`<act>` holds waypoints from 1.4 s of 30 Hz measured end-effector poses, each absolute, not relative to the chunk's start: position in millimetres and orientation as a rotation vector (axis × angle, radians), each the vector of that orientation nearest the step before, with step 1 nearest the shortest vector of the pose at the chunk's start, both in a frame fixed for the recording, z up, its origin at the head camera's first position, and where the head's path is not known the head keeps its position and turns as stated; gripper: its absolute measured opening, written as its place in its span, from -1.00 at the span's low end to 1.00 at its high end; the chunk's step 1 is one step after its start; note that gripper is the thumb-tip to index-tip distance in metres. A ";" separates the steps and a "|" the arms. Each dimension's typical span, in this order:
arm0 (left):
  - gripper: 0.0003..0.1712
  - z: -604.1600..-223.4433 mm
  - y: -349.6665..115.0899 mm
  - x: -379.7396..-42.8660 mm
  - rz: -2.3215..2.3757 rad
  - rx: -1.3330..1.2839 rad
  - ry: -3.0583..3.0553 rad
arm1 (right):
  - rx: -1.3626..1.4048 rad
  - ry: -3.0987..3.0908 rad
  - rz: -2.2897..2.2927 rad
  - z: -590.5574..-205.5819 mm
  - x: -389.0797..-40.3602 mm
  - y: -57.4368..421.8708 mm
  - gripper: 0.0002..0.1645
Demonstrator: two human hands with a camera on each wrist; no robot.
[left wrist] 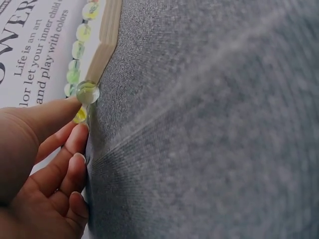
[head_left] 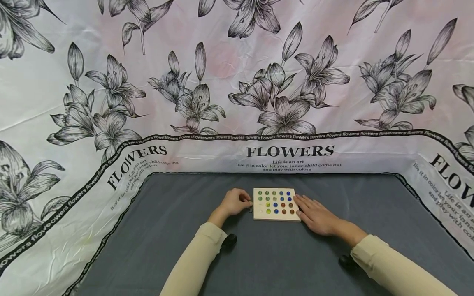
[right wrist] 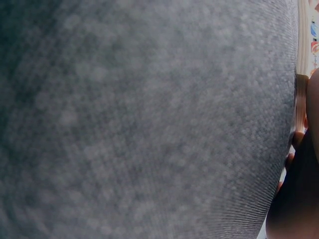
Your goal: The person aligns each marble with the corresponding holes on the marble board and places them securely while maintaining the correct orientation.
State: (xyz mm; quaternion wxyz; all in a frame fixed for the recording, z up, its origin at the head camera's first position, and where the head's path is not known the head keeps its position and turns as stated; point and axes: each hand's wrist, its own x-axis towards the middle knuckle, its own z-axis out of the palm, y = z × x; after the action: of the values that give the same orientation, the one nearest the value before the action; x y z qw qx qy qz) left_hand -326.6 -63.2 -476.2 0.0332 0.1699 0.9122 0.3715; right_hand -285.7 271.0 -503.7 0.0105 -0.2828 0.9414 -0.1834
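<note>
A light wooden board (head_left: 258, 216) lies on the grey cloth, with green, blue, yellow and amber marbles in rows of holes. Its two lower-left places look pale. At the board's left edge, my left hand (head_left: 234, 202) has thumb and fingers bent together. In the left wrist view a clear greenish marble (left wrist: 87, 92) shows at the thumb tip, and a yellow marble (left wrist: 79, 115) appears between thumb and index finger. My right hand (head_left: 317, 217) rests with fingers extended against the board's right edge; the right wrist view catches only a dark sliver of it.
Grey cloth (head_left: 296, 263) covers the table around the board. Behind and at both sides hangs a white-pink sheet (head_left: 207, 156) printed with flowers and lettering. A dark wrist device (head_left: 228, 241) sits under the left cuff, another (head_left: 347, 263) under the right.
</note>
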 end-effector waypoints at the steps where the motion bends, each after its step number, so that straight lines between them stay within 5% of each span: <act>1: -0.87 -476.2 -63.7 -326.5 1.152 0.523 2.808 | -0.883 2.939 -0.572 -504.3 -286.2 271.4 -0.26; 42: -0.86 -461.0 -72.3 -311.7 1.319 0.626 2.771 | -0.901 2.953 -0.592 -500.4 -284.5 270.8 -0.27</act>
State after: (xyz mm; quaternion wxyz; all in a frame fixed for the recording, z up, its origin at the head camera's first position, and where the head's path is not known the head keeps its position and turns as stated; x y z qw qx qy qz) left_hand -311.7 -72.3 -461.0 0.0048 0.2000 0.8846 0.4212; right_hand -284.5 270.8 -500.4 -0.0007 -0.2865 0.9394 -0.1883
